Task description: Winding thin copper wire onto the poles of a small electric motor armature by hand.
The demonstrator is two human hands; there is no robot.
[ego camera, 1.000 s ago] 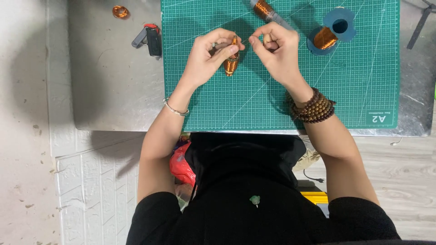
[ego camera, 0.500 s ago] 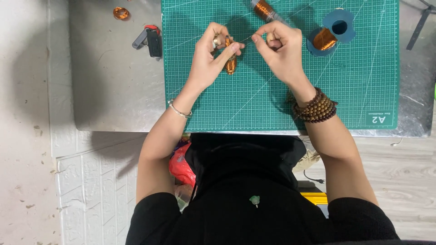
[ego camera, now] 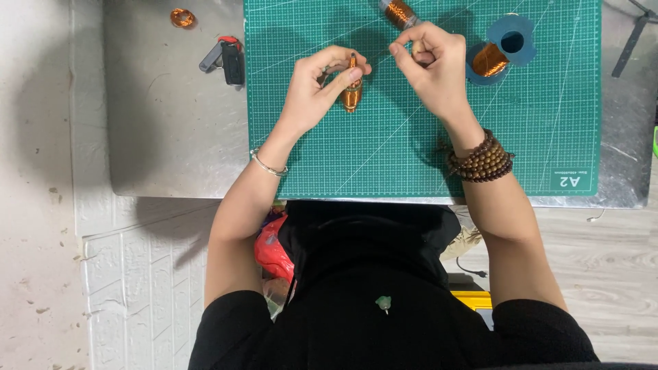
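Left hand (ego camera: 317,88) shifted slightly — copper coil (ego camera: 351,90) upright, glossy, spindle-shaped

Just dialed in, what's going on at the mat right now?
A person works over a green cutting mat. The left hand holds a small copper wire coil upright above the mat. The right hand is pinched shut beside it; any wire there is too fine to see. A blue spool of copper wire lies nearby.
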